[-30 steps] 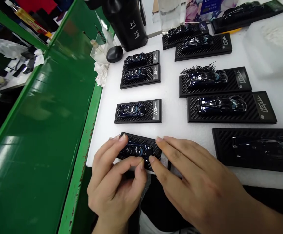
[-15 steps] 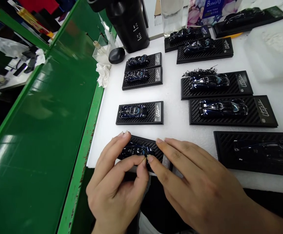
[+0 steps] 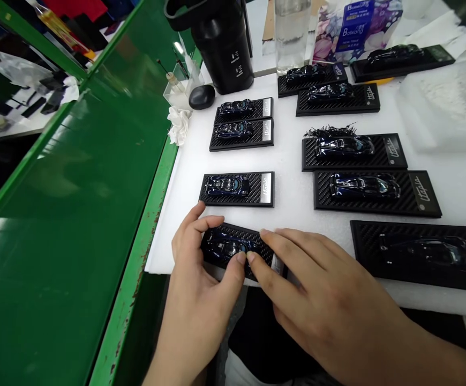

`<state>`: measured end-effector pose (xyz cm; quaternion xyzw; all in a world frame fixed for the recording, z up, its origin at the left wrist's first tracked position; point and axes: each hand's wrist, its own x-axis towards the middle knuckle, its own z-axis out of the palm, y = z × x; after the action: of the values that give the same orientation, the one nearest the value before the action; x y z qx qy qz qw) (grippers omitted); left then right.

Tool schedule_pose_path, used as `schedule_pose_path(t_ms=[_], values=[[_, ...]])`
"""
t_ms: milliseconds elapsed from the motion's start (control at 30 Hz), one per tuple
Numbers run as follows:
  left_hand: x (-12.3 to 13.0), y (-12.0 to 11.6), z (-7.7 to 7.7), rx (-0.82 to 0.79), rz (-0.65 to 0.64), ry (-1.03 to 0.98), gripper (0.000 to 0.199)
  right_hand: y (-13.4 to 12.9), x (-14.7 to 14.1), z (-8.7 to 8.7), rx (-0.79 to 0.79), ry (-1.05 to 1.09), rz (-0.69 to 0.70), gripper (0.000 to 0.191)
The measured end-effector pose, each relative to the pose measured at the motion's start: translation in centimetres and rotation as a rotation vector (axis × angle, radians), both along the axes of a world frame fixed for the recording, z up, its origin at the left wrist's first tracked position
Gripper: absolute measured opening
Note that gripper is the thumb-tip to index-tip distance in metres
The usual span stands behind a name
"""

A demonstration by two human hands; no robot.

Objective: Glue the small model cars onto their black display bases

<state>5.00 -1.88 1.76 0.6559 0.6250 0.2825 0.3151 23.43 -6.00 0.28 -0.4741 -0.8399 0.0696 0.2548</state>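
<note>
A dark blue model car (image 3: pixel 227 244) sits on a black carbon-patterned display base (image 3: pixel 263 244), lying slightly askew at the front edge of the white work surface. Over its near left side spreads my left hand (image 3: pixel 204 284), thumb tip by the car's windscreen and fingers apart around the base's far left corner. My right hand (image 3: pixel 317 295) lies with fingers stretched out; the index fingertip meets the car beside the left thumb, and another fingertip rests by the base's far edge. My hands cover part of the base's plate.
More model cars on bases stand beyond, such as one car (image 3: pixel 227 185) behind my hands and a larger one (image 3: pixel 429 252) at right. A black tumbler (image 3: pixel 223 51), clear bottle (image 3: pixel 292 37), tissue pack (image 3: pixel 357 32) and crumpled tissue (image 3: pixel 179 126) stand farther back. A green partition (image 3: pixel 76 161) borders the left.
My left thumb and index finger were pinched together over the car; now they are spread apart. The right hand keeps nearly the same position. The view has shifted a little.
</note>
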Motion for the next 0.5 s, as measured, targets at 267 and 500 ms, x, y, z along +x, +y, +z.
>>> schedule_pose_path(t_ms=[267,500], values=[[0.3,0.1,0.0,-0.010,0.036,-0.016,0.044,0.1,0.4,0.0,0.007,-0.075,0.060,0.041],[0.4,0.3,0.0,-0.019,0.082,-0.021,0.038,-0.6,0.5,-0.9,0.089,-0.036,0.035,0.045]])
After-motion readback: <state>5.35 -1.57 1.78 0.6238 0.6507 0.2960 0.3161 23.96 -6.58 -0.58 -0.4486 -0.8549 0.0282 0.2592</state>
